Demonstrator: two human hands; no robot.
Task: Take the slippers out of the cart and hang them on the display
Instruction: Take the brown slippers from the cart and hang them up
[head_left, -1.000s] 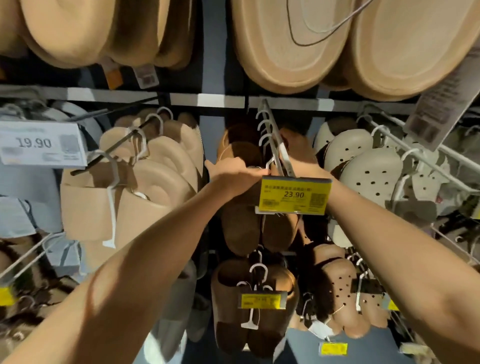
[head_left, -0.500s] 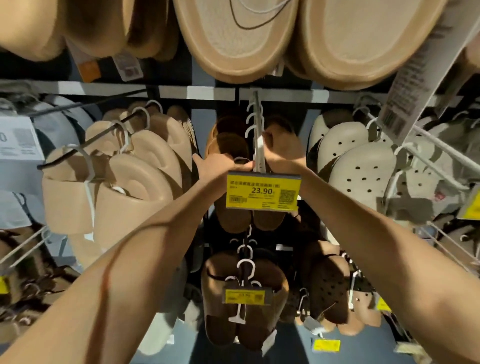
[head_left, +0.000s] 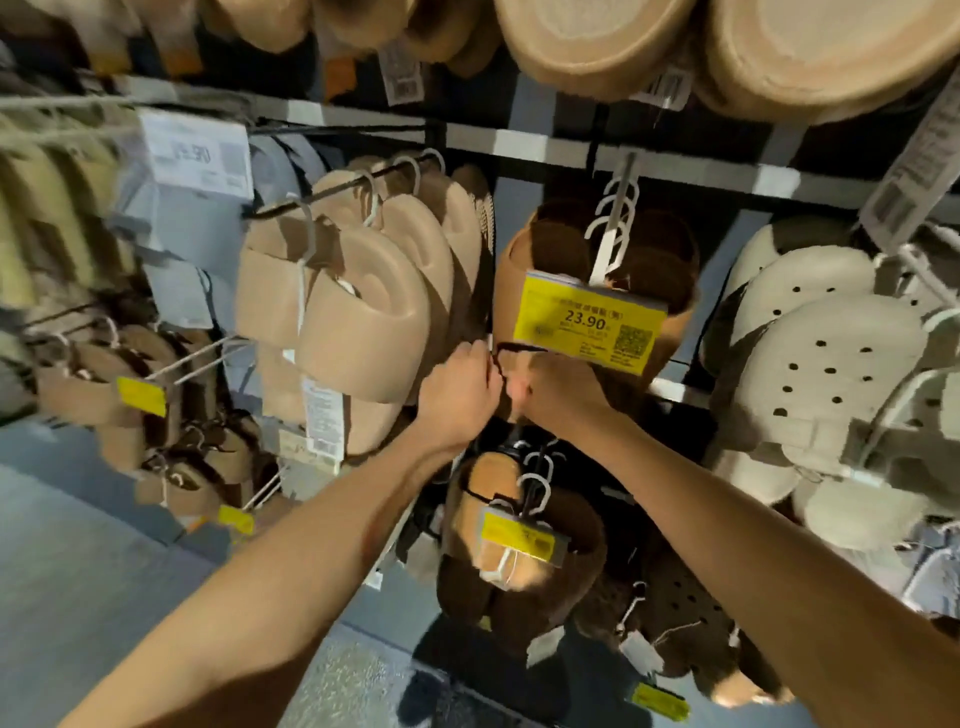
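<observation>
A pair of brown fuzzy slippers (head_left: 524, 260) hangs on the middle display hook (head_left: 615, 218), behind a yellow 23.90 price tag (head_left: 592, 325). Several white hanger loops sit on that hook. Both hands are just below the tag, at the lower end of the pair. My left hand (head_left: 460, 392) has its fingers curled and pinches a thin black band (head_left: 519, 347) on the slippers. My right hand (head_left: 563, 397) is curled round the bottom of the same pair, partly hidden by the tag. The cart is out of view.
Tan slide slippers (head_left: 363, 306) hang left of the hook, white perforated clogs (head_left: 815, 364) to the right. More brown slippers (head_left: 519, 551) hang on the hook below my wrists. Large beige soles (head_left: 597, 41) hang overhead. Grey floor lies at lower left.
Both hands have dropped from the hook beside the price tag to the lower end of the hanging brown pair. The view has swung, so the tag sits further right.
</observation>
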